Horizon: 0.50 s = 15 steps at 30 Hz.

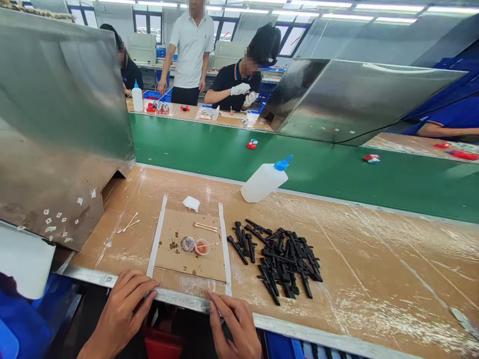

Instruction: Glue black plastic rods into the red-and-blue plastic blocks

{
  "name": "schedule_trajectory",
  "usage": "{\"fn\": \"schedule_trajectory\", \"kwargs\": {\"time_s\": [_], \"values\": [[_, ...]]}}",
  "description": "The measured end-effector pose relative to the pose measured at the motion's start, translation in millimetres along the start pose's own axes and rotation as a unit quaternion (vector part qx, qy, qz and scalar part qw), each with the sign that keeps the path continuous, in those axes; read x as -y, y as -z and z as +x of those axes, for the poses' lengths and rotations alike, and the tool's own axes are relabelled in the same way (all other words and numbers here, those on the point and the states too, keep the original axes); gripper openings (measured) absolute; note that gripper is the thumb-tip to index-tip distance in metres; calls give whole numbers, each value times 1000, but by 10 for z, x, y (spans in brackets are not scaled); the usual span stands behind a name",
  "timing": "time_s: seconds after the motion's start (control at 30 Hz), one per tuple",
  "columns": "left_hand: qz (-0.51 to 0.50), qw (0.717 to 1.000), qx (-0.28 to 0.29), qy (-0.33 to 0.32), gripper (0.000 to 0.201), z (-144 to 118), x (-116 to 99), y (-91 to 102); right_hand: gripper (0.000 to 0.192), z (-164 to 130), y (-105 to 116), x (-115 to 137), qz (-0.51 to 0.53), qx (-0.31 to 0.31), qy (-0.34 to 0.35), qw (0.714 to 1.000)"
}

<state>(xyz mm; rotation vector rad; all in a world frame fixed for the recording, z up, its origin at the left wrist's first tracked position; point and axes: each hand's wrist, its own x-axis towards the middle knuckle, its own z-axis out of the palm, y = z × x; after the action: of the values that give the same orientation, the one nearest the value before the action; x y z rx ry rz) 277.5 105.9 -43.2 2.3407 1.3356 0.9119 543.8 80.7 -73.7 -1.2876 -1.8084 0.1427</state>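
Left hand (121,309) and right hand (235,321) rest open-fingered, holding nothing, on the workbench's near edge (179,297). Just beyond sits a small glue cup (202,247) (uncovered); a careless reach could tip it onto the cardboard pad (187,262).

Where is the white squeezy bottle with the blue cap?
In the head view, the white plastic bottle with the blue cap lies tilted at the far edge of the brown table, beside the green conveyor belt, behind the pile of black plastic parts.

- Bright, even light from ceiling strip lamps (374,12) and far windows (149,22).
- Soft glare on the metal panels (355,94) and the taped worktop (374,279).
- Shadows faint.
- Wide-angle bending at the edges; faces pixelated; otherwise sharp.
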Motion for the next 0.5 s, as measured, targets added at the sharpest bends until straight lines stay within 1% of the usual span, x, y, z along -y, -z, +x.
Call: {"fn": "schedule_trajectory", "kwargs": {"time_s": [0.13, 0.27, 0.4, 0.5], "values": [[1, 1000, 4, -5, 28, 25, -44, -62, 35, -23, -77, 69, -66, 43, 17, 997], [-1, 1000, 6, -4, 27, 23, -56, -76, 33, -9, -134, 86, -113, 55, 21, 992], [-18, 1000, 4, 1, 29, -21, -49, -60, 35, -52, -72, -20, -137, 47, 7, 989], [-29, 1000, 1, -1, 30, -42, -34, -56, 35, -133, 4, -80, -185, 41, -13, 982]]}}
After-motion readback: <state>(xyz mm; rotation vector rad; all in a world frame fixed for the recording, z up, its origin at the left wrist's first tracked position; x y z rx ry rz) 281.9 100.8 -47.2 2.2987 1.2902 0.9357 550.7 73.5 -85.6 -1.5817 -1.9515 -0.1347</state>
